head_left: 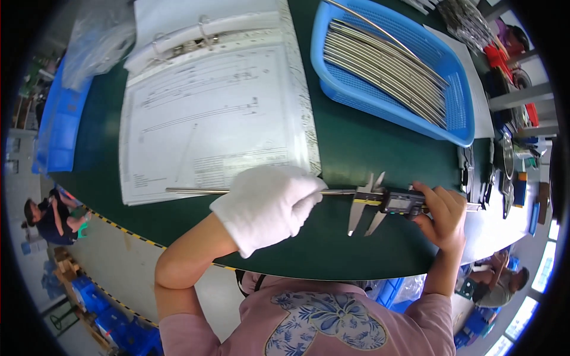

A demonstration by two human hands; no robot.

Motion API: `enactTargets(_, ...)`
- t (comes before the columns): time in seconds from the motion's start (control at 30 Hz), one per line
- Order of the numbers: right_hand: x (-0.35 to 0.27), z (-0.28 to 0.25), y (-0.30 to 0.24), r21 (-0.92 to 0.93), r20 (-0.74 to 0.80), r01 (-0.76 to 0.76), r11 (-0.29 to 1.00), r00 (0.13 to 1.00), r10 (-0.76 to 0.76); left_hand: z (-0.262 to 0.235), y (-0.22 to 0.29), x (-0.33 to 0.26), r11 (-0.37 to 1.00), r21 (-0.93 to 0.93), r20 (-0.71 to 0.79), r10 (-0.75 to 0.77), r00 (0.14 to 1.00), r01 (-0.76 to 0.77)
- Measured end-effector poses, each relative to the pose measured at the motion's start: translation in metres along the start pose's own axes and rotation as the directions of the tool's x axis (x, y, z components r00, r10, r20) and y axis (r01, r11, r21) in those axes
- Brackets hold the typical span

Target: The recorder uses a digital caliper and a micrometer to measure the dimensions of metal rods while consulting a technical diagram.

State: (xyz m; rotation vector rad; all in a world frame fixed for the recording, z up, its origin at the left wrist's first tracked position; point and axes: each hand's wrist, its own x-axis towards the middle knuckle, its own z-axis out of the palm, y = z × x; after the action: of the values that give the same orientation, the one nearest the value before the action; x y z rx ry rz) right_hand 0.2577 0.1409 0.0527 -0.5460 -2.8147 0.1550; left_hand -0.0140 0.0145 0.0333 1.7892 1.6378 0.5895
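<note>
My left hand (270, 204), in a white glove, is closed around a thin metal rod (196, 190) held level over the table's near part. The rod's left end lies over the lower edge of a drawing sheet, and its right end reaches the jaws of a digital caliper (399, 203). My bare right hand (442, 213) grips the caliper by its body, thumb below and fingers above. The jaws are spread and point toward me. Whether they touch the rod I cannot tell.
A ring binder with drawings (208, 124) lies at the left of the green table (356, 255). Behind the caliper stands a blue basket (392, 113) of metal rods. Hand tools (507, 172) lie at the right. Two people sit in the background, one on each side.
</note>
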Motion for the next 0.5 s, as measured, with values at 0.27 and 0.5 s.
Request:
enactTargets(0.27,-0.0032,-0.0006,-0.0027,0.066,0.052,0.033,0.997,0.998,-0.037,-0.0013,0.0035,0.0014,0.965,-0.228,0.029,-0.129,0.991,0.133)
enactTargets(0.5,-0.004,0.0006,-0.0033,0.03,0.054,0.029,0.999,0.998,-0.031,-0.0079,0.008,-0.0008,0.959,-0.246,0.084,-0.122,0.989,0.14)
